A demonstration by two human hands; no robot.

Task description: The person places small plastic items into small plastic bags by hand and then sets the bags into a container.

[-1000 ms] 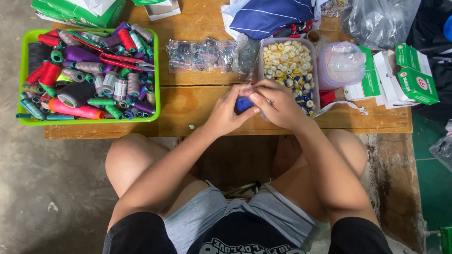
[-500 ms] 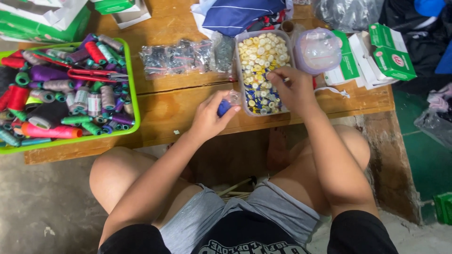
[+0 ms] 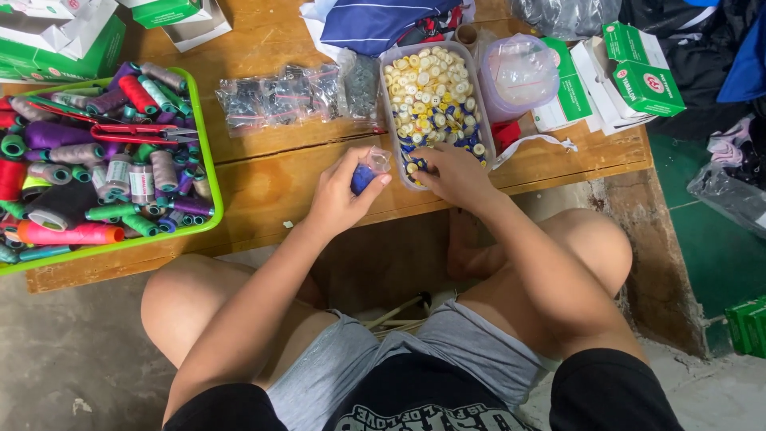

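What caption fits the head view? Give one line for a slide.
Left hand holds a small bag of blue buttons while right hand reaches into the button tub.

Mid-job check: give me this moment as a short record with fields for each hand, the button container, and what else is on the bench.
left hand: holds a small clear bag of blue buttons above the wooden bench
right hand: fingers inside the near end of the button container
button container: clear, oblong, open, full of mostly yellow and white buttons, some blue at the near end
lid: clear, lying to its right
green tray: at left, packed with thread spools and red-handled scissors
packets: row of small clear bags of dark pieces
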